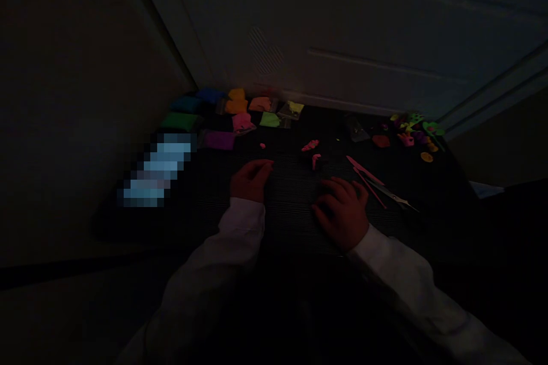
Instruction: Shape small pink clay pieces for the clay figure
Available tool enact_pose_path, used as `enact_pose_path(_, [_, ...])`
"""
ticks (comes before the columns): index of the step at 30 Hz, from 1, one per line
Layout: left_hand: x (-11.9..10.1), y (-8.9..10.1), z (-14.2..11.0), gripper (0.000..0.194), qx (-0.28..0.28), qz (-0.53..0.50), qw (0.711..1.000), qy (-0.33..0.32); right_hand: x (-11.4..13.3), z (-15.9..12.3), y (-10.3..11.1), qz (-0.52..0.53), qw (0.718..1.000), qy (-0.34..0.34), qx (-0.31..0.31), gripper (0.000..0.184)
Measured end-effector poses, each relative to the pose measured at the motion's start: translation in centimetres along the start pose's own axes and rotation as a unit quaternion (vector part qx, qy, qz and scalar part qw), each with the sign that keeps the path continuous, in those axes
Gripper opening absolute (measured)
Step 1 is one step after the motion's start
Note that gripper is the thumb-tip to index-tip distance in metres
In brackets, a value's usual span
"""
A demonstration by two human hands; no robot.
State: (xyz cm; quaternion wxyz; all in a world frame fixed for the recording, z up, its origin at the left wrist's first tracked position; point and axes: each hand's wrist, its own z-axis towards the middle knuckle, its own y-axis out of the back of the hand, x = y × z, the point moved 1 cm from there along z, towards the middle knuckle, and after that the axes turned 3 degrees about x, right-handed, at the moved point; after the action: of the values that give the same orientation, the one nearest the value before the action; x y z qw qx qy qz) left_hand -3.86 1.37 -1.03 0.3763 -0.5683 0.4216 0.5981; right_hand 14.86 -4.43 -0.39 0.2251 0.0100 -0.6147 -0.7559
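The picture is very dark. My left hand [250,180] is closed in a pinch over the dark table, thumb and forefinger together. Whatever lies between its fingertips, if anything, is too small to make out. Just beyond it sits a small pink lump of clay [262,146]. My right hand [342,208] rests low over the table, its fingers loosely bent and apart, with nothing seen in it. Ahead of it are a bumpy pink clay strip [310,145] and a small dark piece with pink clay [315,161] on it.
Right of centre lie a pink modelling knife [363,169], a thin pink stick [370,189] and scissors [396,196]. Bags of coloured clay [236,102] line the back left. A bright blurred screen [158,171] is at left. Colourful clay shapes [415,128] cluster at the back right.
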Motion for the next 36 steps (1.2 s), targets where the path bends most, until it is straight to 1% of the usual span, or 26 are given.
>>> enact_pose_path(5, [-0.1,0.0,0.0,0.014,-0.001,0.004,1.0,0.004,-0.8,-0.2,0.5,0.01,1.0,0.011,-0.012,0.018])
enact_pose_path(7, [-0.2,0.0,0.0,0.014,-0.002,0.006,1.0,0.004,-1.1,-0.5,0.7,-0.006,1.0,0.023,-0.003,0.025])
enact_pose_path(10, [-0.2,0.0,-0.1,0.012,-0.004,0.007,1.0,0.005,-1.3,-0.8,0.8,-0.052,0.996,0.054,0.052,0.045])
enact_pose_path(13, [-0.3,0.0,-0.1,0.011,-0.005,0.006,1.0,0.005,-1.0,-1.0,0.7,-0.08,0.988,0.082,0.105,0.054])
enact_pose_path(16, [-0.2,0.0,0.0,0.011,-0.005,0.006,1.0,0.005,-0.8,-0.9,0.5,-0.09,0.981,0.111,0.134,0.057])
enact_pose_path(19, [-0.1,-0.1,0.0,0.011,-0.004,0.006,1.0,0.004,-0.9,-0.8,0.6,-0.096,0.975,0.137,0.15,0.057])
enact_pose_path(23, [-0.1,-0.1,-0.1,0.012,-0.003,0.007,1.0,0.004,-1.3,-0.7,0.7,-0.11,0.978,0.111,0.138,0.057])
enact_pose_path(27, [-0.2,-0.2,-0.1,0.012,-0.002,0.011,1.0,0.003,-1.0,-0.8,0.7,-0.098,0.975,0.139,0.145,0.057])
enact_pose_path(31, [-0.3,-0.1,-0.1,0.013,0.0,0.017,1.0,0.003,-1.0,-0.7,0.6,-0.103,0.981,0.103,0.132,0.058])
enact_pose_path(34, [-0.3,-0.1,-0.1,0.012,0.004,0.022,1.0,0.002,-0.9,-0.7,0.6,-0.099,0.977,0.119,0.144,0.059])
enact_pose_path(36, [-0.3,-0.1,-0.1,0.013,0.004,0.026,1.0,0.003,-0.9,-0.7,0.7,-0.101,0.98,0.107,0.137,0.058])
